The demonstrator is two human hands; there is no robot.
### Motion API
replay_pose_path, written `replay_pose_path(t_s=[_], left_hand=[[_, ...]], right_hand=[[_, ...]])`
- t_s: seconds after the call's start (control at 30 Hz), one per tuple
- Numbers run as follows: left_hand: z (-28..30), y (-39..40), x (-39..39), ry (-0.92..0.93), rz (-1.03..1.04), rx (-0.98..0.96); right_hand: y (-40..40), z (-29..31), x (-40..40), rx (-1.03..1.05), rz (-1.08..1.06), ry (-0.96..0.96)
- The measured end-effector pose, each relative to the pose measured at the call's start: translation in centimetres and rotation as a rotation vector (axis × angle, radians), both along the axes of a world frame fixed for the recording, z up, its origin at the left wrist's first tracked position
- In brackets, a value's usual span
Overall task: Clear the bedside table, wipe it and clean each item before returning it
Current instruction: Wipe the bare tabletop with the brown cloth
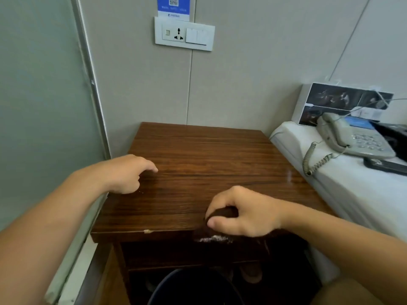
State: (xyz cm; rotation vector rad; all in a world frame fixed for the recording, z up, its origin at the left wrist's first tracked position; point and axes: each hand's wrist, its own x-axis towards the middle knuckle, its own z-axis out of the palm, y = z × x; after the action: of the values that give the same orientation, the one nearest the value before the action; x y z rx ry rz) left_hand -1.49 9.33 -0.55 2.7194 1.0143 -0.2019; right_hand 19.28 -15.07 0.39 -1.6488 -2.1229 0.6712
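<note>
The bare tabletop (198, 155) adjoins the bed (352, 190), where the telephone (356, 137) sits near its edge; a snagged cord could drag it off. Right hand (244, 214) clenches a dark cloth (220, 216), apparently, at the front edge; left hand (127, 172) rests empty.

One head-worn wide-angle view looks forward and steeply down, close over both hands (185, 199), the worktop (198, 155) beneath them and the wall beyond.

wall socket panel (184, 36), blue sticker (173, 7) above it
</note>
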Motion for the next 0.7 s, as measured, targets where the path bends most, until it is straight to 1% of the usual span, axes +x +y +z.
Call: replay_pose_path(t_s=[0.1,0.13,0.17,0.2,0.27,0.3,0.33,0.37,0.4,0.47,0.6,0.67,0.7], left_hand=[[0.8,0.5,0.0,-0.025,0.033,0.075],[0.9,0.7,-0.3,-0.027,0.049,0.091],[0.9,0.7,-0.6,-0.023,0.063,0.094],[0.9,0.7,-1.0,-0.016,0.077,0.089],[0.8,0.7,-1.8,-0.022,0.091,0.072],[0.8,0.8,-2.2,-0.03,0.097,0.064],[0.7,0.9,-2.7,-0.038,0.103,0.063],[0.7,1.0,-3.2,-0.047,0.108,0.068],[0.7,1.1,-3.6,-0.055,0.113,0.075],[0.7,1.4,-4.6,-0.064,0.117,0.086],[0.6,1.7,-6.1,-0.042,0.151,0.082],[0.3,2.0,-6.7,-0.052,0.168,0.092],[0.2,2.1,-6.9,-0.059,0.174,0.098]], right_hand=[[-0.1,1.2,2.8,0.092,-0.281,0.002],[0.5,1.5,3.3,0.099,-0.364,0.008],[1.2,1.5,3.8,0.069,-0.439,0.065],[2.0,1.5,4.2,-0.011,-0.489,0.195],[3.8,1.6,4.2,-0.256,-0.511,0.566],[4.8,1.7,3.9,-0.329,-0.477,0.686],[6.0,1.7,3.5,-0.353,-0.429,0.74],[7.2,1.8,2.8,-0.337,-0.383,0.743],[8.7,1.9,1.8,-0.289,-0.367,0.699],[11.7,2.0,-0.5,-0.111,-0.4,0.604],[17.5,1.6,-2.6,0.248,-0.479,0.643],[19.7,0.6,-2.7,0.332,-0.491,0.556],[20.6,-0.1,-2.6,0.33,-0.487,0.451]])
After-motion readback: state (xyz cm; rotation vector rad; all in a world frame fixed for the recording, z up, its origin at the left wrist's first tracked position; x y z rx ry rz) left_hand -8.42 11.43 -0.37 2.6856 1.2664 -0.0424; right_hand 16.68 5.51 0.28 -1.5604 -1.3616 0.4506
